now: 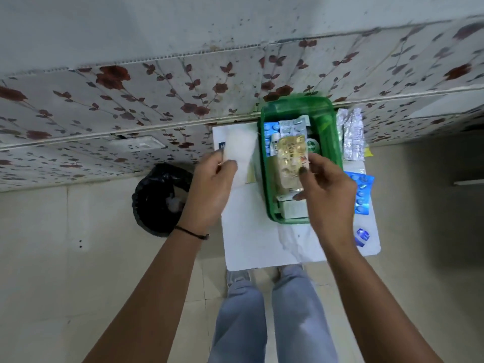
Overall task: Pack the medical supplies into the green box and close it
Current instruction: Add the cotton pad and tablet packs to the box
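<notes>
Both forearms reach in, right hand (pixel 323 187) pinching a gold blister strip (pixel 290 159) over the crowded green box (pixel 332 137) on the white table (pixel 251 247), left hand (pixel 212 184) gripping a white packet (pixel 239 149) beside it — tilted contents may block closing.

The white packet (pixel 239 150) is blurring out, and the right hand (pixel 327 189) is hiding the green box's (pixel 332 132) near corner.
</notes>
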